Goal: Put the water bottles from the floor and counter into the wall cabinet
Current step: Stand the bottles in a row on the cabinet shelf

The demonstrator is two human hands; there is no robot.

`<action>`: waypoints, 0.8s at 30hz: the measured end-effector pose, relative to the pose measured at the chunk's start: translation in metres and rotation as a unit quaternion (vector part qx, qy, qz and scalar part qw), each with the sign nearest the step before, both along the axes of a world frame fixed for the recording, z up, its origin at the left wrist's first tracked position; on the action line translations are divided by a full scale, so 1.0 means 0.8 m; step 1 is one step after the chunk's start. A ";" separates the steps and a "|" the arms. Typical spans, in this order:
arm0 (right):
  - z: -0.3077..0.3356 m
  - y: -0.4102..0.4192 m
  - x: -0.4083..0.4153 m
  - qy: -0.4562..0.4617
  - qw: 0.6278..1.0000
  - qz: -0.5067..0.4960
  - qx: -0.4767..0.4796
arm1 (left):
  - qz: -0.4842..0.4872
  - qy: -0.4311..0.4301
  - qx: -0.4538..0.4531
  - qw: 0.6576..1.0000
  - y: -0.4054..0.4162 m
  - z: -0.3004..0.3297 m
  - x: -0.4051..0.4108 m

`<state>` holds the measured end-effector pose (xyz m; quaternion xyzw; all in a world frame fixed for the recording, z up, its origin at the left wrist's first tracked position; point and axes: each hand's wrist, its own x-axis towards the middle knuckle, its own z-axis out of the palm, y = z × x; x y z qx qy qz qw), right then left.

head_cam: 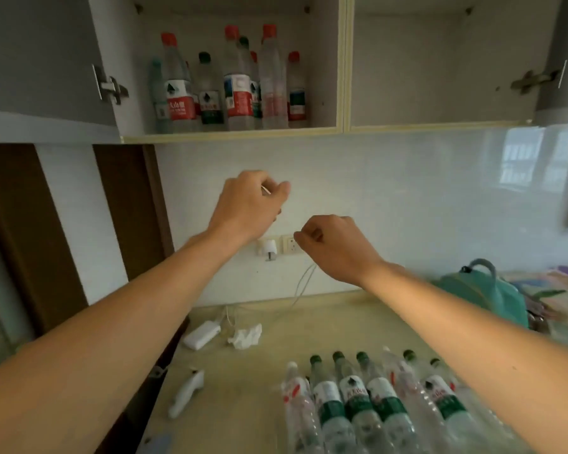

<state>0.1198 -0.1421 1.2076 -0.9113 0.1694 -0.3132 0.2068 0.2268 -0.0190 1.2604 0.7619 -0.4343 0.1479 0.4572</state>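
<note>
Bottles (371, 407) on the desk (243, 371), near edge, right of centre: a row lying down, caps pointing away. I count about seven, four or five with green caps and labels, the rest clear with red print; the right end runs under the forearm, so the count is loose. Left of the row: one white handheld gadget (186, 393), then one white charger block (201, 334) and one crumpled tissue (246, 335) further back. One teal bag (482, 290) at far right.

Both hands are in mid-air over the desk, below the cabinet. Left hand (248, 204) is curled with a thin white strand at the fingertips; I can't tell if it's really pinched. Right hand (333, 245) is loosely clenched, and no bottle is in it.

Next step, my guess: drop to the row, take a bottle by the body in each hand, lift and stand them upright.

Wall cabinet (230, 134), far and up: left bay holds about nine upright bottles (230, 86), red and green caps, crowded at the back. Fill the front gaps or the bare right bay (440, 77); don't knock the standing ones.
</note>
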 end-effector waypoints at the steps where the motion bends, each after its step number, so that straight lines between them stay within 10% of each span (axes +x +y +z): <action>1: -0.020 0.004 -0.016 0.018 1.000 -0.008 0.005 | -0.019 0.043 0.004 0.999 0.002 -0.020 -0.013; 15: -0.304 -0.022 -0.255 0.170 0.969 -0.087 0.157 | -0.118 0.275 0.190 0.935 -0.022 -0.366 -0.194; 24: -0.501 -0.095 -0.409 0.207 0.878 -0.212 0.377 | -0.054 0.390 0.266 0.880 -0.091 -0.574 -0.307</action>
